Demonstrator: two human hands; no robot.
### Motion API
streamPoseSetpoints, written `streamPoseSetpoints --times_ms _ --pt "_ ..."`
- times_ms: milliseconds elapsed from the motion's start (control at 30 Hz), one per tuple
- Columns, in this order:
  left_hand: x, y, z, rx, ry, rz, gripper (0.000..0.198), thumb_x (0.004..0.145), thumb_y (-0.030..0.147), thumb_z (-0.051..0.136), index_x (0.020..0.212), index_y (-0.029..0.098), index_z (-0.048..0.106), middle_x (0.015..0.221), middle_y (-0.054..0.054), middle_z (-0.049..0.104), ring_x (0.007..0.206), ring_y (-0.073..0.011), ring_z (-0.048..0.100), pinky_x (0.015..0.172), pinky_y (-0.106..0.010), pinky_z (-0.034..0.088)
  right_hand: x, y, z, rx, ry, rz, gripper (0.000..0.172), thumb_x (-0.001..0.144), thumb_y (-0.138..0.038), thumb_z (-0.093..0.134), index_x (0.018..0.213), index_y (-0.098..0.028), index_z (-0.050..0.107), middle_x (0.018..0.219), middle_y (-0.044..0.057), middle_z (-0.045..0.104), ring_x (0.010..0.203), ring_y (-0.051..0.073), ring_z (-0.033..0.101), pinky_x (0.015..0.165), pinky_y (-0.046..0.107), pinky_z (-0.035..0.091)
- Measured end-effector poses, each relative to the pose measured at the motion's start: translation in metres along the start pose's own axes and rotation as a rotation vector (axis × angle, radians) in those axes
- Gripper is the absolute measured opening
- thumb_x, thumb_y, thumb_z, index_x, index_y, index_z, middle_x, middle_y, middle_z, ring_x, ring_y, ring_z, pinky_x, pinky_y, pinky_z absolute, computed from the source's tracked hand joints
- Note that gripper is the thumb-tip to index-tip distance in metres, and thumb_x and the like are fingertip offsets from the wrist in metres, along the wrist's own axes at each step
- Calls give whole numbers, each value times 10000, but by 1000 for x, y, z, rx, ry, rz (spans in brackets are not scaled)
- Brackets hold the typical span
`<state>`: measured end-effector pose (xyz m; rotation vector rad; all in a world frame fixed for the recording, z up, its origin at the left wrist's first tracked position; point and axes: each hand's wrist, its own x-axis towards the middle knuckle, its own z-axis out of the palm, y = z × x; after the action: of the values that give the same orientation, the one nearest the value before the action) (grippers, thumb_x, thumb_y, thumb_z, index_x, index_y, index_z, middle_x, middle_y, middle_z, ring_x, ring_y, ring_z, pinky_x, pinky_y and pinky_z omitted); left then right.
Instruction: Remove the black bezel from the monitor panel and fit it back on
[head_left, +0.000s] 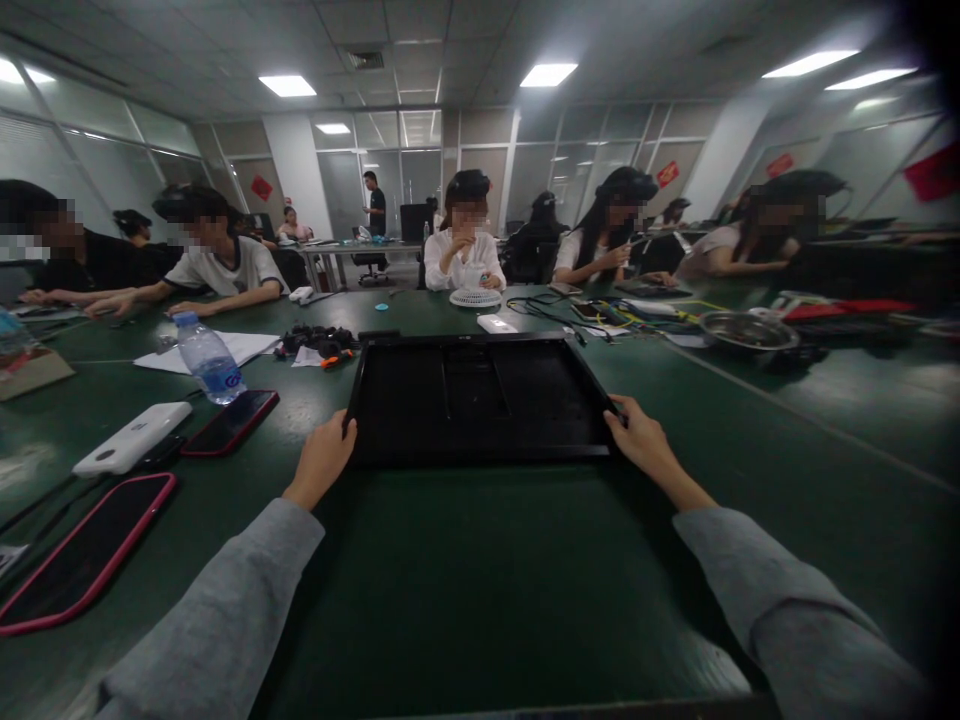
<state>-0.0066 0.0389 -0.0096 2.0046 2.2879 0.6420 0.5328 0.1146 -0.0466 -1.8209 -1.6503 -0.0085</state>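
Observation:
A black rectangular frame-like panel [405, 400] with a raised rim lies on the green table [480, 580], straight ahead of me. My left hand [324, 455] grips its left edge near the front corner, thumb on the rim. On the opposite side my right hand [643, 440] holds the right edge, its thumb also against the rim. The fingers beneath the panel are hidden on both sides.
Left: a water bottle [208, 360], a white device [133, 438], a dark phone [231, 422] and a red-edged phone [86, 550]. Behind the panel are black parts [319, 343] and a white fan [475, 299]. Right: cables and a metal bowl [750, 332]. Several people sit across.

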Motion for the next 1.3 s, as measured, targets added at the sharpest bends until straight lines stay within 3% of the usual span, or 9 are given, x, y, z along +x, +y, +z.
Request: streamPoseSetpoints --times_ms 267,467,700,1000,1133,1300 --pt "6 -10 9 -165 -3 -38 485 974 412 456 1340 118 577 1183 -160 719 1092 -282 681 936 -388 505 1 4 5 79 13 10 476 872 -356 512 1303 -169 589 980 144 727 942 320 696 857 478 536" --pt "11 -17 9 -269 -48 -40 492 968 467 478 1313 143 610 1239 -150 705 1150 -262 665 951 -364 507 1 -1 0 320 0 -51 418 872 -421 550 1241 -235 613 968 92 744 926 292 710 795 458 586" --pt "9 -14 7 -174 -20 -42 558 951 533 480 1310 127 613 1160 -162 731 1087 -273 686 925 -372 510 4 7 1 334 -17 -60 418 881 -459 541 1226 -230 595 973 97 744 936 294 710 819 472 582" --pt "9 -12 7 -135 -16 -32 463 968 434 449 1269 130 626 1158 -150 731 1077 -265 685 919 -360 503 9 21 18 290 -11 -65 443 861 -388 528 1256 -188 559 1066 141 722 1013 309 692 884 500 555" --pt "12 -15 1 -167 23 -125 474 938 444 498 1269 127 614 1123 -146 742 1042 -259 696 882 -344 511 5 14 22 305 11 -75 430 850 -405 542 1223 -193 572 1073 142 717 1040 312 682 905 507 541" --pt "14 -27 -9 -82 82 -176 480 931 519 461 1228 178 623 1024 -114 755 984 -281 707 811 -356 512 -1 -3 26 354 -57 -99 455 877 -414 520 1283 -210 549 1073 116 707 1001 280 678 892 483 545"
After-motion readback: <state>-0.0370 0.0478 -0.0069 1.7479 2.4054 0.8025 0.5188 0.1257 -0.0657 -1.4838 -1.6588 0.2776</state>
